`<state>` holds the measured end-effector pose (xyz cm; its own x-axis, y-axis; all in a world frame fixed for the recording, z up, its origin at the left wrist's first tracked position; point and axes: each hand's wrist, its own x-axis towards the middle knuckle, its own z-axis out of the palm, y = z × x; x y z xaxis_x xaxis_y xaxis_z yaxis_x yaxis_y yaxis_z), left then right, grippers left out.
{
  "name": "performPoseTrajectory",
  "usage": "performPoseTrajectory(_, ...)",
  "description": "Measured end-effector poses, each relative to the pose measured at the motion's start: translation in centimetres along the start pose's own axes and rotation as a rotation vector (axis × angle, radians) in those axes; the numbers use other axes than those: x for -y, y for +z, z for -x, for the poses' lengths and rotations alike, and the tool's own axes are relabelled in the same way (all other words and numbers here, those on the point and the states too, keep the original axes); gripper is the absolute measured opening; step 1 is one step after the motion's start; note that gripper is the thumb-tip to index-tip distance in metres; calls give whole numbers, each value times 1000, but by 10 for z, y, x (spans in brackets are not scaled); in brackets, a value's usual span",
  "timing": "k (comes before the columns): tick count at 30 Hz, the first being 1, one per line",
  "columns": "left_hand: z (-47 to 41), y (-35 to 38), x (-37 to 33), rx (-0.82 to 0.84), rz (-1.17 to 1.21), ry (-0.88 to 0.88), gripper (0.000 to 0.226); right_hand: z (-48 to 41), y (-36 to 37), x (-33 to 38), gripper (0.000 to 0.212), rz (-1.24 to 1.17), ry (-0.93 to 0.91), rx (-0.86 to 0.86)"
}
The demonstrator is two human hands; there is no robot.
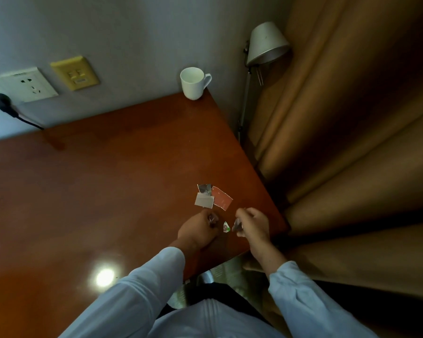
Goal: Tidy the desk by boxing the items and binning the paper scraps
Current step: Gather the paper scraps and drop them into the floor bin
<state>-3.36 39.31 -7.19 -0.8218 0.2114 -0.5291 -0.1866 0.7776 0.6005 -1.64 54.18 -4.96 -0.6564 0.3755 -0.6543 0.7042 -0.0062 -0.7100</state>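
- A white wall socket plate (22,85) sits at the far left and is cut off by the frame edge. A black plug (0,101) is pushed into it, and the plug's cable runs down behind the desk.
- Just right of the socket is a yellowed plastic switch plate (75,73); its markings are too blurred to read.
- The reddish-brown polished wooden desk (83,191) fills the left and middle, and its left and near edges are out of frame. A round bright glare spot (104,276) lies on its near part.
- A white ceramic mug (193,84) stands upright at the desk's far right corner, against the wall, with its handle to the right. Only its white inner wall shows.
- The paper scraps lie near the desk's right edge, just beyond the hands: a pale grey rectangular scrap (204,200), a dark printed scrap (204,188) touching its far edge, and a red torn scrap (221,201) touching its right side.
- The left hand (198,230) rests on the desk with its fingers curled, pinching a small dark scrap (212,219) that is mostly hidden.
- A tiny green-and-white scrap (226,226) lies on the desk between the two hands.
- The right hand (253,225) hovers at the desk's edge, its curled fingers pinching a crumpled greyish scrap (237,225). Blur hides the scrap's shape.
- Both forearms wear light blue sleeves (142,284).
- A silver metal lamp shade (266,43) tilts on a thin pole beside the desk.
- Tan folded curtains (352,142) fill the right and darken towards the edge.
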Motion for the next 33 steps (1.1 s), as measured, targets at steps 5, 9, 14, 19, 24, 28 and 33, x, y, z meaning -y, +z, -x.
performPoseTrajectory(5,0,5,-2,-37,-85,60,37,1,-8,12,14,-354,100,43)
performPoseTrajectory(9,-2,12,-9,-59,-96,103,33,-1,-10,9,26,-347,160,10)
performPoseTrajectory(14,-4,17,-16,-125,-227,160,17,1,-15,5,25,-245,159,40)
performPoseTrajectory(19,-3,15,-14,-156,-323,191,16,2,-17,5,22,-181,126,71)
performPoseTrajectory(24,-2,14,-10,-172,-401,259,20,3,-17,4,20,-136,123,105)
performPoseTrajectory(28,-5,12,-9,-152,-429,245,24,2,-15,2,20,-118,122,103)
performPoseTrajectory(33,-7,9,-10,-23,-249,142,18,3,-13,6,18,-101,114,116)
